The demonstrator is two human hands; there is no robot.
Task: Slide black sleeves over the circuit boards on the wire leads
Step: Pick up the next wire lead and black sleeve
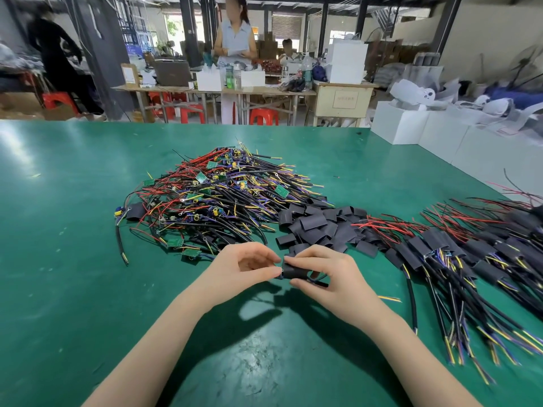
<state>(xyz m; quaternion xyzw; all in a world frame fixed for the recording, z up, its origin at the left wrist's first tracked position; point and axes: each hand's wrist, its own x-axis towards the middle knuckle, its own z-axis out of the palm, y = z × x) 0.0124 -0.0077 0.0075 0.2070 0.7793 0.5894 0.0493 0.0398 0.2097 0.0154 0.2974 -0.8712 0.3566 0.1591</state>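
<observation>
My right hand (326,277) gripped a black sleeve (293,271), my left hand (244,267) pinching its end, perhaps the board; the sleeved leads (458,254) numbered fewer than the bare pile (217,195).

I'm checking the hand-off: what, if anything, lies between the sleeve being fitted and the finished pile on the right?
Nothing visible blocks it. Both hands, left hand and right hand, hold the black sleeve above bare green mat; the finished pile lies just right.

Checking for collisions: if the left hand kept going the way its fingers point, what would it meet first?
The left hand points right, so it would meet the black sleeve pinched by the right hand, almost at its fingertips.
</observation>
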